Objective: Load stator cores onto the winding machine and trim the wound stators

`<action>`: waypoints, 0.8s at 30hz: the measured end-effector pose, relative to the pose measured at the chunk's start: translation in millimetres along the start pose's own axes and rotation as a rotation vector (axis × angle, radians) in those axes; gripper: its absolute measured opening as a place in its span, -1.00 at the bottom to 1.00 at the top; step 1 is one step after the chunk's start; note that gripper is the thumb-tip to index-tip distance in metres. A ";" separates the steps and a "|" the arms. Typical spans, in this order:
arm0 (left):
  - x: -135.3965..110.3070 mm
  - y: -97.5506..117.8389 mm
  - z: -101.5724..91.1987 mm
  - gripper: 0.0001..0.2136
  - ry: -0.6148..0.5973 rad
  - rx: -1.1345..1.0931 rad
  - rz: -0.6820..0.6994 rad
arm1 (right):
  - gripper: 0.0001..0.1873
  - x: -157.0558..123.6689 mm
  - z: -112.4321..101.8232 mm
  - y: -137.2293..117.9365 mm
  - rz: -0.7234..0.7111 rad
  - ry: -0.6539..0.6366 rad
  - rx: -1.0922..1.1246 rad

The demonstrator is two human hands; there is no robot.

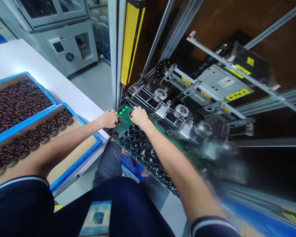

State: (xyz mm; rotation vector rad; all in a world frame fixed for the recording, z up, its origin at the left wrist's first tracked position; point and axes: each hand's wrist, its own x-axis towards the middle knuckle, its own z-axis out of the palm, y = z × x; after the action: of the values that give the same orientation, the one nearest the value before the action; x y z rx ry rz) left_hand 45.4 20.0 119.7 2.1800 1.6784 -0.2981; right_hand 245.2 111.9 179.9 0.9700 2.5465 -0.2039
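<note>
Left of your grip, two blue-rimmed trays (pixel 64 106) sit on a white bench (pixel 22 56), packed with dark round parts (pixel 14 108) that show coppery glints. Farther left and ahead stands a grey machine cabinet (pixel 69 49) with a small display. Just ahead of your grip, a yellow light curtain (pixel 129 42) rises upright. Up to the right, an aluminium rail (pixel 236 62) crosses a steel carriage (pixel 219 80) bearing a yellow label (pixel 237 94). Below your grip, an ID badge (pixel 96 219) hangs on your dark top.

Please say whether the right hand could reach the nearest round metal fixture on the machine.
Probably yes: the right hand rests on the green circuit board, close to the round metal fixture, with only thin rods and wires between.
</note>
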 end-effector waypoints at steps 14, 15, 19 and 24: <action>-40.8 15.7 -21.0 -0.60 -0.029 -0.012 -0.002 | -0.46 -57.8 37.9 -67.5 -0.175 -0.049 0.071; -40.7 21.8 -29.2 -0.59 -0.017 -0.010 0.033 | -0.42 -72.9 32.1 -55.4 -0.194 0.000 0.105; -33.0 61.3 -68.2 -0.58 0.142 -0.132 0.266 | -0.35 -153.6 9.2 34.6 -0.238 0.212 0.299; 27.5 158.7 -123.5 -0.53 0.289 -0.269 0.484 | -0.41 -272.4 -5.2 209.4 0.179 0.238 0.258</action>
State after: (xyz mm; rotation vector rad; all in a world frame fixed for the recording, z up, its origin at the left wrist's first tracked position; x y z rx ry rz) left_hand 198.3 60.4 247.0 2.4028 1.1711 0.3664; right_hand 566.7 105.2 301.1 1.3876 2.6706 -0.3933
